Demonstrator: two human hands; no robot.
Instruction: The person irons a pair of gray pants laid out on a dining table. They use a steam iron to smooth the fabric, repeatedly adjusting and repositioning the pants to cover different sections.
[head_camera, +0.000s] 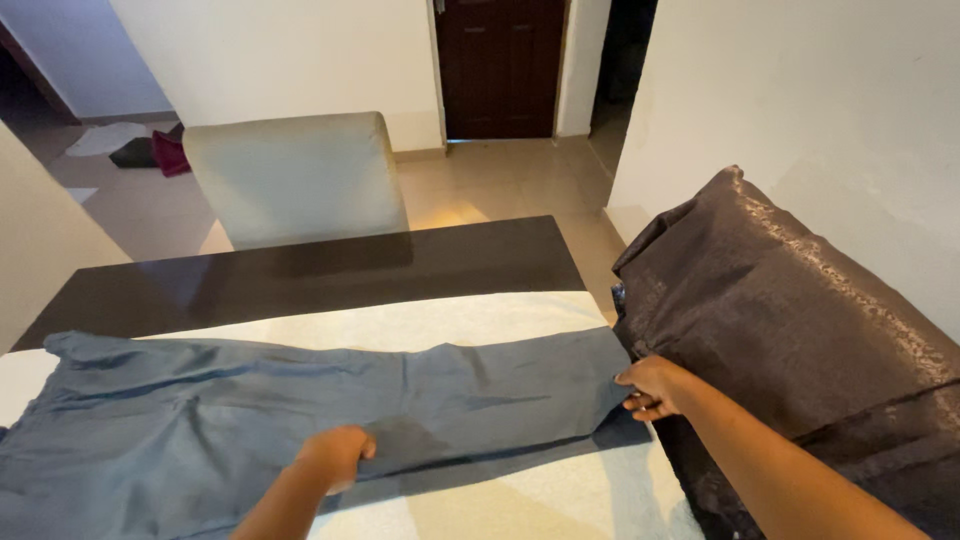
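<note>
The blue-grey cotton trousers (300, 420) lie flat across a white towel (430, 325) on the dark glossy table (300, 270). To smooth them well, I judge the cloth wants even tension along its length. The right hand (655, 388) pinches the trousers' right end at the table's edge, beside a dark brown cushion (790, 320); the left hand (335, 455) rests curled on the near hem. Bare table lies beyond.

2 bare, sleeveless forearms
</note>
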